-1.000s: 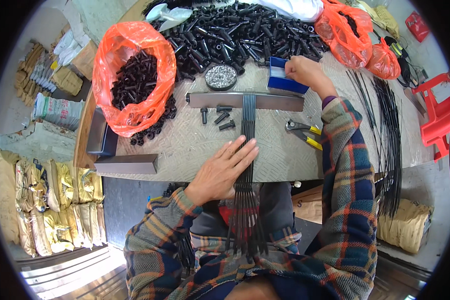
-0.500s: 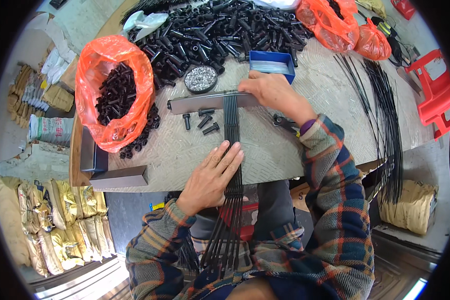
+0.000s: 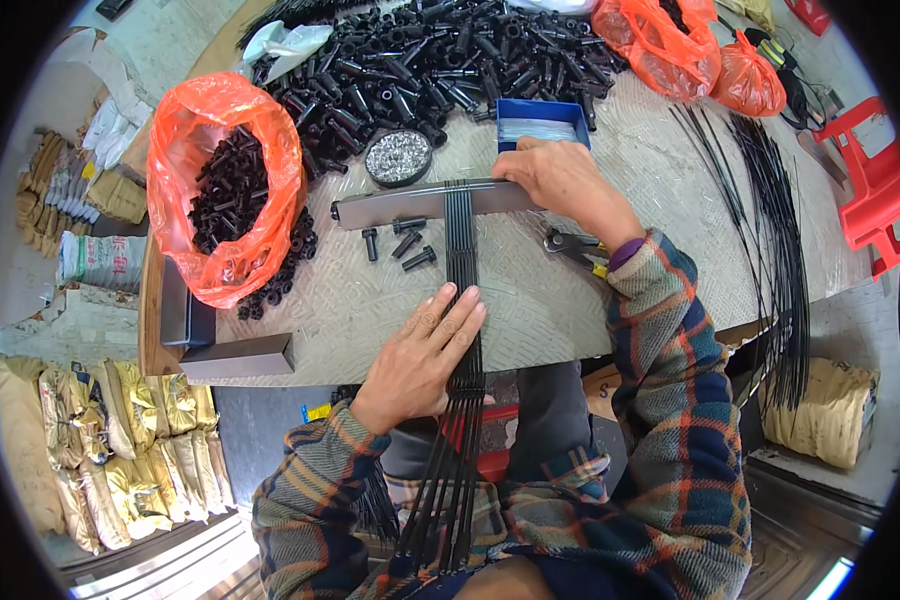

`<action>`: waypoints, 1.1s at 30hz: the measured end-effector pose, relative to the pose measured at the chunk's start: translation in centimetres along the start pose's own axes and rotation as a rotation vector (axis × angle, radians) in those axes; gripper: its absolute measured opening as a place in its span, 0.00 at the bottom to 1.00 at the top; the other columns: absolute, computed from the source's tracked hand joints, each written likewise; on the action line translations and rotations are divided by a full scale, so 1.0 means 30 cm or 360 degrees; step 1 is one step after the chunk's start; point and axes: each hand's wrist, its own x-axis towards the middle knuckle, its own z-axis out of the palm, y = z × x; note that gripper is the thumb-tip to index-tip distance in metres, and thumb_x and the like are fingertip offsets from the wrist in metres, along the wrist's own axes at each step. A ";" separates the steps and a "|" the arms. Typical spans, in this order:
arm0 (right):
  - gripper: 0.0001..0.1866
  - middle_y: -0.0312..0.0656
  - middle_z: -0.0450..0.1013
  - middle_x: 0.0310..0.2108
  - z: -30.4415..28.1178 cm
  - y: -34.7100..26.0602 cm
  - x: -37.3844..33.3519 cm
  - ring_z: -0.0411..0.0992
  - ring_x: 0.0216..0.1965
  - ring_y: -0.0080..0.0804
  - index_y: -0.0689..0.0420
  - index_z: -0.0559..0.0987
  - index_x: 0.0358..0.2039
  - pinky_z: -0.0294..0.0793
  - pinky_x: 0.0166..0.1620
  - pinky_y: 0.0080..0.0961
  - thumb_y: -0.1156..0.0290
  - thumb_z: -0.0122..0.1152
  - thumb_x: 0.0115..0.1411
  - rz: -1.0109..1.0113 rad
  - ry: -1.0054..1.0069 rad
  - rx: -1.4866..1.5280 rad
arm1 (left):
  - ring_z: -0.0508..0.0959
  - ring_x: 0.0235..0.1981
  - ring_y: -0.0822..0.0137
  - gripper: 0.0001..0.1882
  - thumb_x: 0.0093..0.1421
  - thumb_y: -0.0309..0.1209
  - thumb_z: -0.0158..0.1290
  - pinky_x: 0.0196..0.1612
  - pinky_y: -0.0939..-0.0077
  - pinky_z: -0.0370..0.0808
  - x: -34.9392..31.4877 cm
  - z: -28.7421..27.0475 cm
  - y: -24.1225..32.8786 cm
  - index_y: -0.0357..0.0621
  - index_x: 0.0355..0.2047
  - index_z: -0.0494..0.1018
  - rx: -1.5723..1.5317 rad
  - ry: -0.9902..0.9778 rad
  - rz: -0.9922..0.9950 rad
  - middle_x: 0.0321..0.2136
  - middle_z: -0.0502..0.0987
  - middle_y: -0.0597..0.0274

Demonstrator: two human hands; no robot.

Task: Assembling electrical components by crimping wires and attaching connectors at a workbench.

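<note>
My left hand (image 3: pixel 420 358) lies flat, fingers stretched out, on a row of thin black rods (image 3: pixel 462 262). The rods run side by side from a long grey metal bar (image 3: pixel 390 207) toward my lap, fanning out below the table edge. Their far ends lie across the bar. My right hand (image 3: pixel 570 185) is closed around the bar's right end, thumb along its top edge; some fingers are hidden. Near the rods lie several short black headed tubes (image 3: pixel 420 258). Beyond the bar stands a round dish (image 3: pixel 398 158) of small shiny pieces.
A big pile of black tubular parts (image 3: pixel 400 70) covers the table's far side. An orange bag (image 3: pixel 270 120) of black parts stands at left, near an empty-looking grey bar (image 3: pixel 240 355). Right are a blue box (image 3: pixel 542 108), pliers (image 3: pixel 570 245), black rods (image 3: pixel 770 200) and a red stool (image 3: pixel 870 180).
My right hand has shifted slightly right along with the bar's end, and more of the pliers shows. My left hand stays on the rods. The whole view has moved slightly.
</note>
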 end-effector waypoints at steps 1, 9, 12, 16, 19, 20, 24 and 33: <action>0.06 0.39 0.71 0.24 0.004 0.002 0.000 0.71 0.25 0.45 0.47 0.77 0.29 0.68 0.27 0.37 0.67 0.51 0.55 -0.0015 0.0017 0.0000 | 0.58 0.58 0.48 0.43 0.44 0.52 0.56 0.58 0.60 0.59 0.000 0.000 0.000 0.35 0.53 0.60 -0.0024 0.0003 -0.0003 0.56 0.59 0.49; 0.06 0.40 0.71 0.24 -0.002 -0.001 0.001 0.71 0.26 0.44 0.48 0.77 0.29 0.68 0.27 0.37 0.66 0.50 0.55 -0.0025 0.0013 -0.0012 | 0.58 0.58 0.48 0.45 0.43 0.54 0.57 0.58 0.60 0.58 0.007 -0.018 0.014 0.34 0.53 0.60 -0.0155 0.0029 -0.0048 0.56 0.59 0.49; 0.07 0.40 0.70 0.24 -0.007 -0.007 0.000 0.71 0.26 0.44 0.47 0.77 0.29 0.67 0.27 0.37 0.66 0.49 0.56 -0.0055 0.0030 0.0001 | 0.58 0.58 0.48 0.45 0.42 0.54 0.57 0.58 0.61 0.58 0.011 -0.018 0.016 0.35 0.54 0.60 -0.0175 0.0023 -0.0052 0.56 0.59 0.49; 0.07 0.40 0.70 0.24 0.013 -0.006 0.005 0.71 0.26 0.44 0.47 0.77 0.29 0.67 0.27 0.38 0.66 0.49 0.56 -0.0102 0.0082 0.0058 | 0.58 0.58 0.48 0.45 0.42 0.54 0.57 0.58 0.61 0.58 0.015 -0.018 0.019 0.35 0.54 0.60 -0.0161 0.0005 -0.0066 0.57 0.59 0.49; 0.07 0.40 0.70 0.24 0.024 -0.016 0.013 0.71 0.26 0.44 0.47 0.77 0.30 0.67 0.28 0.38 0.66 0.49 0.56 -0.0090 0.0077 0.0050 | 0.58 0.58 0.48 0.46 0.42 0.54 0.57 0.58 0.61 0.58 0.013 -0.021 0.021 0.35 0.54 0.60 -0.0165 -0.0006 -0.0079 0.56 0.59 0.49; 0.07 0.40 0.70 0.24 0.022 -0.016 0.011 0.71 0.26 0.44 0.47 0.77 0.30 0.67 0.28 0.38 0.66 0.49 0.56 -0.0086 0.0079 0.0050 | 0.58 0.58 0.48 0.46 0.42 0.54 0.57 0.58 0.61 0.58 0.014 -0.021 0.021 0.35 0.54 0.60 -0.0164 -0.0008 -0.0075 0.56 0.59 0.49; 0.07 0.40 0.70 0.25 0.039 -0.029 0.021 0.71 0.26 0.44 0.48 0.77 0.30 0.67 0.28 0.38 0.69 0.49 0.55 -0.0108 0.0081 0.0060 | 0.57 0.59 0.48 0.45 0.43 0.55 0.56 0.58 0.60 0.57 0.004 -0.011 0.014 0.36 0.55 0.58 -0.0191 0.0004 -0.0075 0.57 0.58 0.49; 0.04 0.40 0.70 0.27 0.083 -0.029 0.043 0.71 0.28 0.44 0.51 0.73 0.30 0.67 0.28 0.38 0.70 0.50 0.55 -0.0141 0.0115 0.0164 | 0.54 0.60 0.50 0.44 0.45 0.53 0.54 0.60 0.59 0.54 0.015 -0.011 0.019 0.37 0.56 0.56 -0.0111 -0.0074 -0.0074 0.59 0.54 0.51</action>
